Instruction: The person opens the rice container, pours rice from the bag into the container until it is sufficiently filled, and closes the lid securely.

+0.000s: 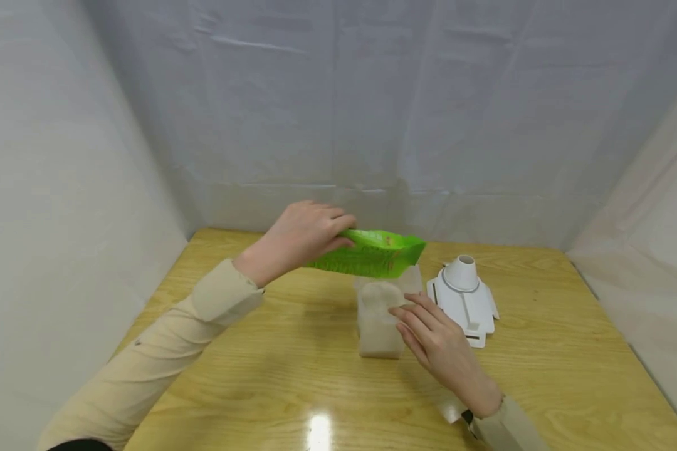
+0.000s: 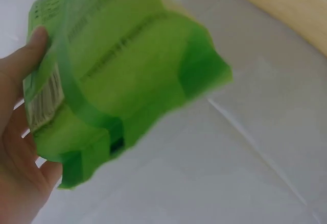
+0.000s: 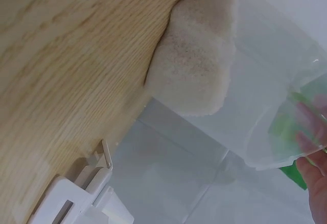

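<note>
Nearest my viewpoint, I have the right hand [image 1: 439, 343] at the right side of a translucent container [image 1: 380, 346], its fingers nearly straight and touching near the rim, gripping nothing that I can make out. The container stands upright on the bench [image 1: 547, 313], and the right wrist view shows pale grains [image 3: 191, 76], rice by the look of them, heaped in its lower part. I judge the step in hand to be pouring from the green bag [image 1: 372, 254] into that container, though I see no falling stream and cannot tell how much the bag holds. To my mind, the next move calls for dipping the bag's open mouth squarely over the container while the right fingers brace the wall; a mouth too far back could spill grains behind it. Farther out and higher, my left hand [image 1: 310, 232] pinches the bag, thumb on one face and fingers behind, the forearm slanting in from the left so the bag lies almost level, mouth to the right. Right of the container, a white plastic piece [image 1: 454, 307] rests on the bench, cone up; a pale sheet [image 1: 338, 125] hangs behind everything.
</note>
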Demonstrator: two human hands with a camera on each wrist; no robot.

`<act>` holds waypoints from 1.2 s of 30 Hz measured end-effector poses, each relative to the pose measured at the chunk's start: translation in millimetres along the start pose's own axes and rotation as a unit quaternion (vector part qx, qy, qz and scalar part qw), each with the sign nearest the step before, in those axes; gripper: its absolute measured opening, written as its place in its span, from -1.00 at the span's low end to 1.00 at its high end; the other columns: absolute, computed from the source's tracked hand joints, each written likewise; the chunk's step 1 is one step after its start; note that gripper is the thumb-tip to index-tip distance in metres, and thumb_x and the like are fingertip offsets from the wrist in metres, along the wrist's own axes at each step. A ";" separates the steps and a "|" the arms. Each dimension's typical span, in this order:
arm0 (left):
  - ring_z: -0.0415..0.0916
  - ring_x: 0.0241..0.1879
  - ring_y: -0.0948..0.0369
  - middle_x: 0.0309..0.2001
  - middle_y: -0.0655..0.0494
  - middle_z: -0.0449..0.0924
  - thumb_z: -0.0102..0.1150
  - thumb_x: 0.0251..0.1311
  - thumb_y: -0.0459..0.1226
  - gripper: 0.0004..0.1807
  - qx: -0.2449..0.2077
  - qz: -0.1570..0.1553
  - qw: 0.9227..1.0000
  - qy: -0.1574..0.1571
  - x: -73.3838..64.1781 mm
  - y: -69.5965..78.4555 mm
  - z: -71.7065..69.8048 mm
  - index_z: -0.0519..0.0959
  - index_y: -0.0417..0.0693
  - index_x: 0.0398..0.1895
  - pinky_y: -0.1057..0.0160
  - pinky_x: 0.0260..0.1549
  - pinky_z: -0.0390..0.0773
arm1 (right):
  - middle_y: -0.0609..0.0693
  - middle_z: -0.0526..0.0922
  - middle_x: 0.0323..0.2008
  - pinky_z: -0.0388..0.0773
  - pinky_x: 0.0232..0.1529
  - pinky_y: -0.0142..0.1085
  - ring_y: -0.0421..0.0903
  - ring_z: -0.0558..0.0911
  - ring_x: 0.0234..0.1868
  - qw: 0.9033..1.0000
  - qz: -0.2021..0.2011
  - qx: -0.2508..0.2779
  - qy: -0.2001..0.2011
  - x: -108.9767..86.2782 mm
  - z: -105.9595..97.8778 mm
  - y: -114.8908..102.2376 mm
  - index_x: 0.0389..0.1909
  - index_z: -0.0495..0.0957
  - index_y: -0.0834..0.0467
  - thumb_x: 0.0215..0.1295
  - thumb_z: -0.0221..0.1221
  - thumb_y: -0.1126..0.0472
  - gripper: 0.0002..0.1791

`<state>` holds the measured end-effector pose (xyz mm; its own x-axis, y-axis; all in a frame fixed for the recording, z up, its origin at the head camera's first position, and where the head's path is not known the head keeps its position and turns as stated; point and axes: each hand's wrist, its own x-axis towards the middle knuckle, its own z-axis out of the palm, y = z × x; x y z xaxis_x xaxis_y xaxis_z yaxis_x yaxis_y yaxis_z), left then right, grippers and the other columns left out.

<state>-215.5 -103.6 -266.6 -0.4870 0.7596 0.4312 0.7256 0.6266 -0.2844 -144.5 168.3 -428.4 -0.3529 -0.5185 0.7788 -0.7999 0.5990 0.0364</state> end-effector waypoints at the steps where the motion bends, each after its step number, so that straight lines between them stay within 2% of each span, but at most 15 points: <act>1: 0.61 -0.47 0.21 -0.35 0.17 0.71 0.34 0.26 -0.02 -0.73 -0.010 -0.004 1.000 0.003 -1.5 -0.6 0.9 0.64 -0.02 -0.22 0.20 -0.48 0.60 | 0.01 0.72 -0.09 0.51 0.26 -0.11 0.08 0.62 0.17 1.000 0.002 0.000 0.000 -0.3 0.0 0.3 0.02 0.67 0.16 0.64 -0.09 0.04 -0.60; 6: 0.36 -0.68 0.30 -0.48 0.20 0.65 0.29 0.31 0.00 -0.71 -0.033 -0.018 0.999 0.017 -9.6 -2.2 6.3 0.60 -0.04 -0.25 0.32 -0.75 0.35 | 0.01 0.72 -0.08 0.50 0.28 -0.12 0.10 0.62 0.17 1.000 0.002 0.005 0.002 -1.0 0.4 1.1 0.02 0.67 0.17 0.64 -0.09 0.05 -0.60; 11: 0.09 -0.77 0.38 -0.63 0.21 0.53 0.30 0.33 -0.02 -0.70 -0.035 -0.034 0.998 0.045 -16.7 -2.5 14.3 0.57 -0.07 -0.28 0.40 -0.81 0.09 | 0.01 0.72 -0.08 0.50 0.27 -0.11 0.11 0.62 0.17 1.000 0.001 0.008 0.005 -0.9 0.1 0.3 0.02 0.67 0.17 0.64 -0.08 0.06 -0.61; 15: 0.10 -0.81 0.37 -0.72 0.21 0.49 0.31 0.32 -0.04 -0.70 -0.034 -0.059 0.995 0.070 -19.1 -2.7 18.0 0.59 -0.10 -0.22 0.38 -0.85 0.11 | 0.02 0.72 -0.08 0.49 0.28 -0.11 0.11 0.62 0.16 1.000 0.001 0.006 0.007 -0.2 0.0 0.3 0.01 0.67 0.17 0.64 -0.08 0.06 -0.61; 23: -0.05 -0.82 0.36 -0.81 0.24 0.18 0.29 0.34 -0.07 -0.68 -0.064 -0.105 0.987 0.100 -23.9 0.9 27.1 0.56 -0.15 -0.18 0.37 -0.84 0.01 | 0.03 0.72 -0.07 0.51 0.26 -0.11 0.11 0.62 0.15 1.000 0.000 0.005 0.008 0.3 0.1 1.4 0.01 0.67 0.18 0.64 -0.08 0.06 -0.61; 30: -0.05 -0.83 0.36 -0.82 0.25 0.14 0.25 0.38 -0.07 -0.68 -0.093 -0.136 0.981 0.098 -27.1 4.2 30.2 0.57 -0.17 -0.13 0.38 -0.83 -0.01 | 0.03 0.71 -0.07 0.48 0.29 -0.13 0.11 0.62 0.16 1.000 0.003 0.007 0.002 -1.4 0.2 0.6 0.02 0.67 0.17 0.64 -0.08 0.06 -0.61; 36: -0.04 -0.83 0.38 -0.82 0.25 0.19 0.23 0.40 -0.08 -0.68 -0.126 -0.172 0.971 0.112 -28.5 6.3 32.6 0.58 -0.19 -0.11 0.38 -0.84 0.03 | 0.03 0.71 -0.07 0.46 0.31 -0.16 0.11 0.61 0.17 1.000 0.006 0.009 0.001 -1.2 -0.9 0.9 0.03 0.67 0.17 0.64 -0.08 0.06 -0.61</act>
<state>-212.9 -115.7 -308.7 -0.6242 0.4392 0.6461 0.6490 0.7519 0.1158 -144.3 170.0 -428.8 -0.3609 -0.5100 0.7808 -0.8040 0.5944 0.0166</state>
